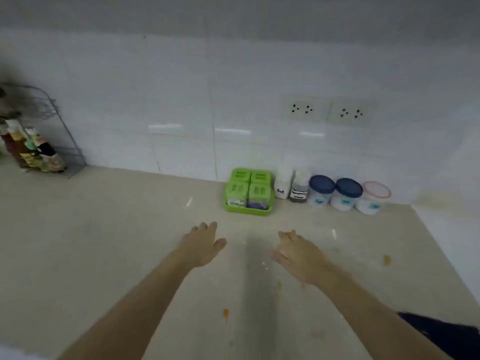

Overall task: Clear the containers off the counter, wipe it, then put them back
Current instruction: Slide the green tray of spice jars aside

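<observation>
A green tray (246, 211) with several green-lidded jars stands against the back wall on the beige counter (104, 242). To its right are a white salt bottle (282, 184), a clear labelled bottle (300, 189), two blue-lidded tubs (321, 189) (346, 194) and a pink-lidded tub (374, 197). My left hand (201, 246) and my right hand (298, 252) are stretched out over the counter in front of the tray, fingers apart and holding nothing. Neither hand touches a container.
Orange stains (225, 313) (387, 259) and small crumbs mark the counter. A wire rack (52, 131) with sauce bottles stands at the far left. Two wall sockets (328, 111) sit above the containers. A side wall bounds the counter at right.
</observation>
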